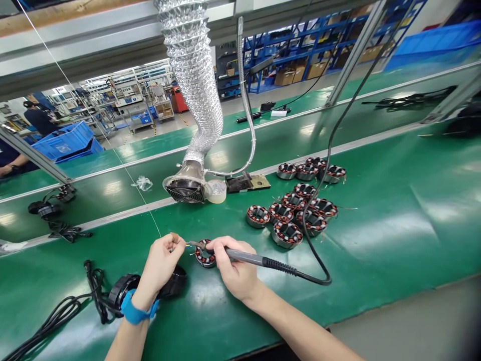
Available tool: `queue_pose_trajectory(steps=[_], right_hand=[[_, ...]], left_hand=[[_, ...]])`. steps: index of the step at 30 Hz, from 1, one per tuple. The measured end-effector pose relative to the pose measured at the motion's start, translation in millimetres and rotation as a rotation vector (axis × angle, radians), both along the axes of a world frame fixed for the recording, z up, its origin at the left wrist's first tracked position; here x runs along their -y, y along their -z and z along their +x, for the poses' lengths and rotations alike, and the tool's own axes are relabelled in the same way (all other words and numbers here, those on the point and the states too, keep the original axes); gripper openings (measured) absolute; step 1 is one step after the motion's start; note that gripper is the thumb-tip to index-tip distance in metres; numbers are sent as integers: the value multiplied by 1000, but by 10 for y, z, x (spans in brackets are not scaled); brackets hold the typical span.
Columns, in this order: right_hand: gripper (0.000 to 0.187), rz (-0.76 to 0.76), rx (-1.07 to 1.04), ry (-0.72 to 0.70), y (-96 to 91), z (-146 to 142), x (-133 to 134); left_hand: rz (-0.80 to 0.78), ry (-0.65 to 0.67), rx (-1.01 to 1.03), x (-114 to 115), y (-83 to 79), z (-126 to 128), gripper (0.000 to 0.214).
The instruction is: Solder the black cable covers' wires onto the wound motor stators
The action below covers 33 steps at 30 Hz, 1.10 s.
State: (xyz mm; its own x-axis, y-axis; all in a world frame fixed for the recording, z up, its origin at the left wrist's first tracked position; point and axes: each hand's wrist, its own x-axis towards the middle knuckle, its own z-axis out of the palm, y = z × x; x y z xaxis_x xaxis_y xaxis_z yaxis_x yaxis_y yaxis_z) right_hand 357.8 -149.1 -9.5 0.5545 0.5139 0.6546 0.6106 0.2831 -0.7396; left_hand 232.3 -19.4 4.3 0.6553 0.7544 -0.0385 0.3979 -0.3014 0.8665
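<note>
My right hand (238, 273) is closed around a grey soldering iron (246, 257), whose tip points left toward my left fingertips. A motor stator (205, 259) with copper windings lies on the green bench just under the tip, partly covered by the iron and my fingers. My left hand (162, 260), with a blue wrist strap (136, 308) below it, pinches a thin solder wire (154, 218) that comes down from the upper left. Small coloured leads (189, 245) show at those fingertips; whether the fingers also grip them is unclear.
Several more stators (287, 234) stand to the right, with the iron's black cable (317, 268) looping over them. A fume extractor (186, 188) hangs behind my hands, near a tape roll (217, 191) and an iron stand (244, 182). Black housings (122, 291) and cables (56, 316) lie left.
</note>
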Motion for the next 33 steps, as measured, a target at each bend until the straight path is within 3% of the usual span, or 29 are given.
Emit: queue_pose_trajectory(steps=[9, 16, 33], right_hand=[[25, -15, -39, -47, 19, -1, -24], [27, 18, -202, -39, 66, 8, -12], [25, -33, -127, -61, 39, -16, -17]], left_hand=[[5, -11, 20, -13, 12, -6, 26], [-12, -13, 14, -16, 12, -10, 27], [-27, -8, 14, -13, -3, -4, 29]])
